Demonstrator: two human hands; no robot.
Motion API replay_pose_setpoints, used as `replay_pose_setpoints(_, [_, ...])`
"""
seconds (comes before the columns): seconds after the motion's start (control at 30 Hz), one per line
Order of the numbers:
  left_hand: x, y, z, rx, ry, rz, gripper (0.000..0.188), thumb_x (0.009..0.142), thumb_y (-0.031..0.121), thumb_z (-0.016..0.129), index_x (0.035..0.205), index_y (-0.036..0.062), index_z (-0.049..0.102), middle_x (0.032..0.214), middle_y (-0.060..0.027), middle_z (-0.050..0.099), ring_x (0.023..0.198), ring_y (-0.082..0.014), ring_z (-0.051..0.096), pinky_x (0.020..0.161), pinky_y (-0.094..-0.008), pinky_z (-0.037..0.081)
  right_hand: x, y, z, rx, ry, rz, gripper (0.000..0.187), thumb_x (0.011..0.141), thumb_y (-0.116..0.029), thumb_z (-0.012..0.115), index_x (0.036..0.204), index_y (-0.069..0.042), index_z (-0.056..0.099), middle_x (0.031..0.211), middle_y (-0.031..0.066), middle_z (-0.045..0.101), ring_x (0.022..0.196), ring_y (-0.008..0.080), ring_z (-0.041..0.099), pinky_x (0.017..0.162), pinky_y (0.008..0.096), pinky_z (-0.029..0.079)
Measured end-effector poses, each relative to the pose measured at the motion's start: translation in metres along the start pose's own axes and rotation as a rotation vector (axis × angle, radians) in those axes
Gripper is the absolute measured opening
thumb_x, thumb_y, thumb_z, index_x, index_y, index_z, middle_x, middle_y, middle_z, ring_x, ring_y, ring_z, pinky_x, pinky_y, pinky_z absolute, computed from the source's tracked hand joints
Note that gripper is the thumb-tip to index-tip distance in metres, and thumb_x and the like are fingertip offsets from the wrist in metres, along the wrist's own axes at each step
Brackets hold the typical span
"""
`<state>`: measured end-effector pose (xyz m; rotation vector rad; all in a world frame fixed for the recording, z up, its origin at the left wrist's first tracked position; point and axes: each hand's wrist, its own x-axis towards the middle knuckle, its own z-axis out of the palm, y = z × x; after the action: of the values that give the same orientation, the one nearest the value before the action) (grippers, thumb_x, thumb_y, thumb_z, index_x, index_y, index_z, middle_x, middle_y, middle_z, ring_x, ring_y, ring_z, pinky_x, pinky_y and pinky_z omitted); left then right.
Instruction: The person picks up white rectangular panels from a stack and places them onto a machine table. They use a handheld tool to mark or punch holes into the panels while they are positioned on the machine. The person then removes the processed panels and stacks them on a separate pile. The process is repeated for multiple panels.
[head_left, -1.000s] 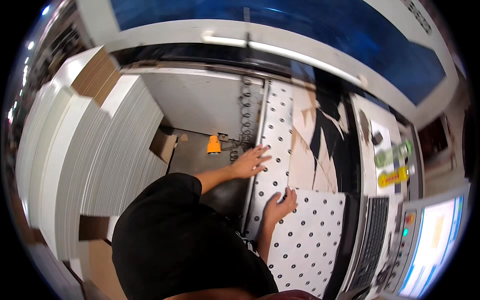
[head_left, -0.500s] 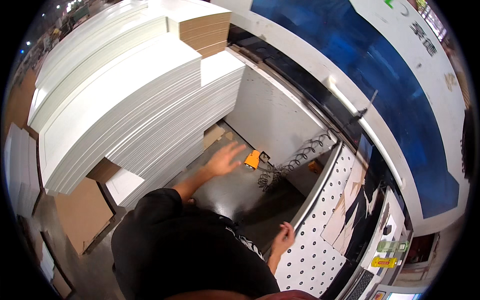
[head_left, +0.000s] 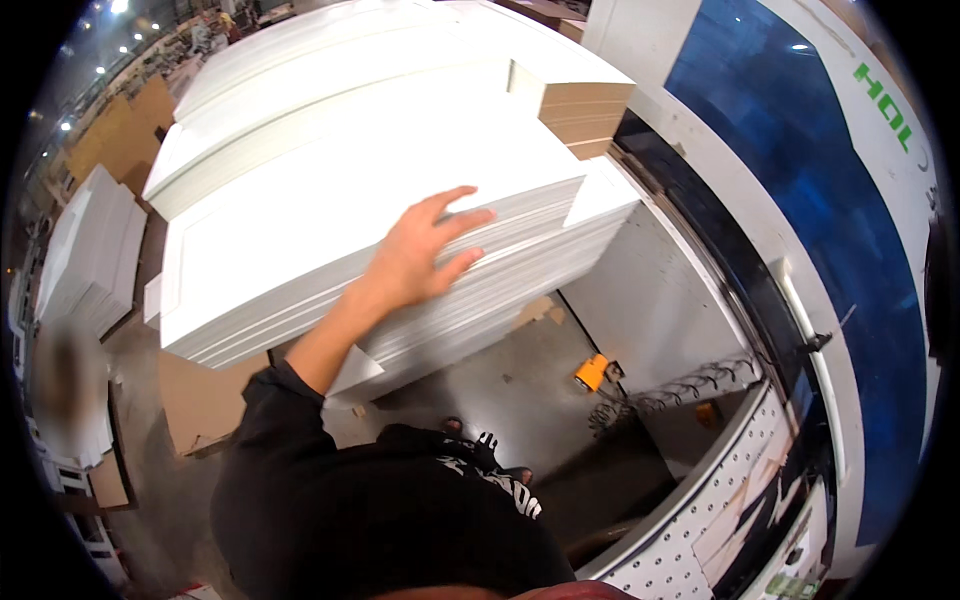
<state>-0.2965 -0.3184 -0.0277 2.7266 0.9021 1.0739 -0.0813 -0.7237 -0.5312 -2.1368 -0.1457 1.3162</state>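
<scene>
— Reaching out now, the left hand [head_left: 420, 255] is up on the big stack of white panels [head_left: 330, 230], palm down, fingers [head_left: 455, 215] spread and flat against the top sheet near its front edge. Nothing is pinched or gripped; it is an open hand lying on the board.

— And where does that stack sit relative to those fingers?

— Right under them. The fingertips point toward the stack's far corner, where a smaller white block [head_left: 600, 195] juts out just past them. Beyond the fingertips and higher up, brown board edges [head_left: 585, 110] show on top of another white pile. On the little-finger side, the stacked edges drop away to the grey floor [head_left: 500, 385].

— What about the other hand?

— The right hand is out of sight; I can't tell you anything about its fingers. All I see is the black sleeve [head_left: 265, 405] running from the left wrist down to the person's black top.

— Anything else around?

— Well below the fingers, on the floor, there's a small orange tool [head_left: 592, 372] next to a coiled cable [head_left: 690, 385]. Further off on that side, a white table with black dots [head_left: 700, 540] curves along the lower edge, and a blue machine panel [head_left: 800, 180] fills the side beyond the fingertips. Behind the wrist, more white stacks [head_left: 95, 250] and brown cardboard [head_left: 200, 395] sit well apart from the hand.
</scene>
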Motion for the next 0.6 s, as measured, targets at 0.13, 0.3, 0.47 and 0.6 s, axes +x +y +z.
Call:
replay_pose_setpoints(0.13, [0.031, -0.089, -0.06, 0.345, -0.067, 0.024, 0.044, 0.091, 0.032, 0.068, 0.132, 0.0209, 0.062, 0.145, -0.0161, 0.051, 0.134, -0.036, 0.048, 0.111, -0.0496, 0.04, 0.004, -0.023, 0.009, 0.013, -0.038, 0.013, 0.024, 0.092, -0.026, 0.066, 0.103, -0.005, 0.067, 0.087, 0.0147, 0.07, 0.079, 0.0276, 0.067, 0.074, 0.0387, 0.052])
replay_pose_setpoints(0.3, [0.078, -0.241, -0.093, 0.762, -0.1, -0.211, 0.053, 0.089, 0.034, 0.069, 0.138, 0.0175, 0.057, 0.148, -0.0193, 0.048, 0.135, -0.0367, 0.047, 0.111, -0.0489, 0.04, 0.008, -0.041, 0.0, -0.001, -0.054, -0.007, 0.022, 0.093, -0.027, 0.063, 0.099, -0.005, 0.066, 0.085, 0.014, 0.069, 0.075, 0.027, 0.066, 0.07, 0.0382, 0.051])
replay_pose_setpoints(0.47, [0.082, -0.31, -0.068, 0.792, 0.045, -0.418, 0.06, 0.084, 0.036, 0.074, 0.138, 0.0163, 0.057, 0.139, -0.019, 0.056, 0.126, -0.0358, 0.055, 0.106, -0.0464, 0.044, 0.016, -0.044, -0.02, 0.0, -0.052, -0.008, 0.022, 0.094, -0.027, 0.061, 0.095, -0.006, 0.064, 0.082, 0.0132, 0.067, 0.071, 0.0263, 0.064, 0.067, 0.0377, 0.05])
replay_pose_setpoints(0.6, [0.089, -0.299, -0.055, 0.702, 0.128, -0.458, 0.048, 0.083, 0.035, 0.077, 0.125, 0.0161, 0.064, 0.115, -0.0153, 0.066, 0.105, -0.0331, 0.065, 0.09, -0.0447, 0.051, 0.021, -0.045, -0.037, 0.0, -0.051, 0.002, 0.022, 0.094, -0.028, 0.059, 0.092, -0.006, 0.063, 0.08, 0.0126, 0.066, 0.068, 0.0258, 0.063, 0.064, 0.0373, 0.049])
